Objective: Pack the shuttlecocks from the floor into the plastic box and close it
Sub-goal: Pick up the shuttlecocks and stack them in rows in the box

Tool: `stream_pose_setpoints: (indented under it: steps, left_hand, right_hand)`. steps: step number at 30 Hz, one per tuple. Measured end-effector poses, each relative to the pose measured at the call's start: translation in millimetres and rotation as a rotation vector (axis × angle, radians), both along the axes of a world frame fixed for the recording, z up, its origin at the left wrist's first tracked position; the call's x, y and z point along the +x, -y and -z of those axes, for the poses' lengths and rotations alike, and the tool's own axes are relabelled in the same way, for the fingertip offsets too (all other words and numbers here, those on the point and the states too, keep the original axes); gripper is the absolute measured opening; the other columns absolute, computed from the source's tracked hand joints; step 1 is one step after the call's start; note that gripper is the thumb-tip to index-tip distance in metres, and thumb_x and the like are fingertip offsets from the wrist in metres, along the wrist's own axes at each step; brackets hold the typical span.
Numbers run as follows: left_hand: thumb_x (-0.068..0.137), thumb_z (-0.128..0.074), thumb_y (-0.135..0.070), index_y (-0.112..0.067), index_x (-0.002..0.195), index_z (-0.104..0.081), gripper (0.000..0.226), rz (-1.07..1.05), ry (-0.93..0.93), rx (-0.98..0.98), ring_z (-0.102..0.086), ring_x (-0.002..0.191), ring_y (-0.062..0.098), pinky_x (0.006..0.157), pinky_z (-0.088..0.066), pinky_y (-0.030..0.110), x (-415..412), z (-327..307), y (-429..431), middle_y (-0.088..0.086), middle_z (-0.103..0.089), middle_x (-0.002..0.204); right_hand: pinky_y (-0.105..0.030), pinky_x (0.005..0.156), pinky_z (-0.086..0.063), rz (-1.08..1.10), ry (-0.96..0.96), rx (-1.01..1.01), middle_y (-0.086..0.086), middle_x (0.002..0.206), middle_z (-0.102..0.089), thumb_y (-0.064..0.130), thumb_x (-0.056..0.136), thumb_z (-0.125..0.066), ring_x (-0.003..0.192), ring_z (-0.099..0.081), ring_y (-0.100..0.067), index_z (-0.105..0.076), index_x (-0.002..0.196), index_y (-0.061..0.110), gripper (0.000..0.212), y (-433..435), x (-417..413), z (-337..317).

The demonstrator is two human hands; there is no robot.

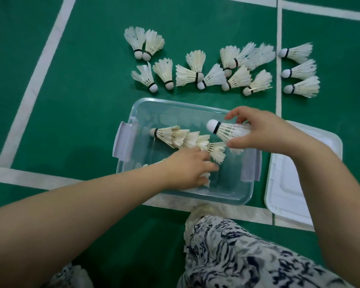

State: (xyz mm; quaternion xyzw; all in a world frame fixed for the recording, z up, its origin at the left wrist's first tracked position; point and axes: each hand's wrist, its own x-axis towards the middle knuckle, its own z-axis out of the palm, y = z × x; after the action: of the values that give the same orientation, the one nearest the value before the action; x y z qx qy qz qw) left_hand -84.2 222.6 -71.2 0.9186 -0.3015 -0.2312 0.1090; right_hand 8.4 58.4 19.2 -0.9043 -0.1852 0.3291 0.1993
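Even soft light, faint shadows, wide-angle bending at edges.

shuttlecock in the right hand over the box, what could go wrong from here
1. The right hand pinches the held shuttlecock by its feathers; squeezing could bend them.
2. The left hand rests on the nested stack inside the plastic box; forcing the cork in at an angle could crush the end skirt or split the row.
3. Many loose shuttlecocks lie on the floor; the box may not fit them all beneath the lid.
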Motion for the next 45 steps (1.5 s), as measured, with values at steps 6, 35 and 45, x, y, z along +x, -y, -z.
stream_pose_setpoints:
  steps: [6, 35, 45]
  left_hand:
    - [0.093, -0.039, -0.050, -0.029, 0.136, -0.039, 0.048, 0.052, -0.194, 0.240, -0.039, 0.126, 0.030, 0.100, -0.040, 0.045, 6.2, 14.0, 12.6, 0.008, -0.039, 0.141]
    - [0.086, -0.060, -0.024, -0.027, 0.137, -0.034, 0.057, -0.261, -0.306, -0.096, -0.053, 0.115, 0.022, 0.092, -0.044, 0.036, 1.9, 8.5, -23.5, 0.002, -0.055, 0.129]
    - [0.098, -0.040, -0.018, -0.022, 0.126, -0.055, 0.032, -0.431, -0.398, -0.092, -0.051, 0.119, 0.018, 0.096, -0.035, 0.023, 13.9, 16.1, -44.5, -0.002, -0.058, 0.130]
  right_hand:
    - [-0.030, 0.075, -0.041, -0.196, 0.098, -0.156, 0.002, 0.106, -0.050, 0.030, 0.070, -0.072, 0.089, -0.048, -0.017, -0.050, 0.118, 0.030, 0.053, -4.7, -5.1, 15.3]
    - [-0.033, 0.063, -0.038, -0.315, 0.104, -0.233, -0.006, 0.101, -0.060, 0.016, 0.077, -0.064, 0.086, -0.047, -0.024, -0.042, 0.113, 0.018, 0.042, -33.5, -57.0, 75.3]
    - [-0.033, 0.062, -0.042, -0.373, 0.080, -0.360, -0.009, 0.100, -0.061, 0.014, 0.079, -0.065, 0.095, -0.052, -0.027, -0.038, 0.125, 0.015, 0.054, -30.7, -65.5, 92.5]
